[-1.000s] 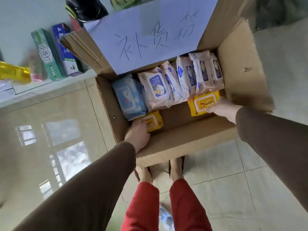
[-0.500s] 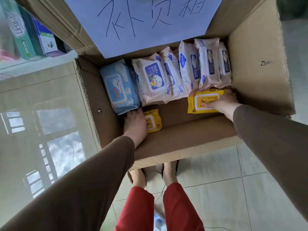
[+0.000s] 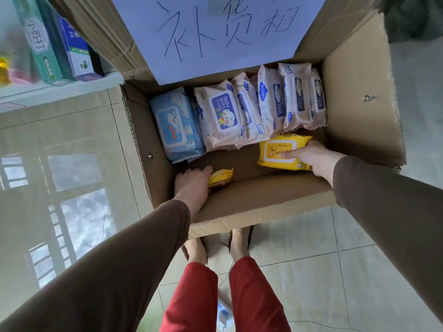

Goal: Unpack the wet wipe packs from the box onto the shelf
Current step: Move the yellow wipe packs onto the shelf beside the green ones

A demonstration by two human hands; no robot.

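An open cardboard box [image 3: 359,121] stands on the floor in front of me. Inside, a light blue wipe pack [image 3: 176,125] leans at the left, and a row of several pink baby wipe packs [image 3: 263,109] stands along the far side. My right hand [image 3: 309,158] grips a large yellow wipe pack [image 3: 278,152] on the box floor at the right. My left hand [image 3: 191,185] is closed around a small yellow wipe pack [image 3: 221,176] near the front wall; half of that pack is hidden by my fingers.
A white shelf [image 3: 60,88] at the upper left holds green and blue cartons [image 3: 60,44] and a yellow item. A paper sheet with handwriting [image 3: 215,32] covers the box's raised back flap. My feet and red trousers are below the box on the tiled floor.
The view has come closer to the box. My left hand has slid onto the small yellow pack and tipped it up. My right hand has wrapped around the large yellow pack.
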